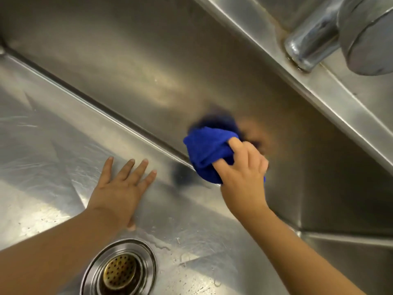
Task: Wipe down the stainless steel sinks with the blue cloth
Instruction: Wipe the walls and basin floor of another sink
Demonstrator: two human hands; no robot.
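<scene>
Friend: Where's that bunched blue microfibre cloth (206, 150)?
Me: In my right hand (242, 167), fingers curled tight round it, pressed on the back wall of the brushed stainless steel sink (106, 71), beyond and right of the round perforated drain strainer (120, 271).
Friend: And your left hand (119, 188)?
Me: Flat on the sink's floor just beyond that strainer, fingers straight and spread (a brace, I reckon).
Friend: Any advice?
Me: Press firmly, overlap strokes, and follow the seam
</scene>
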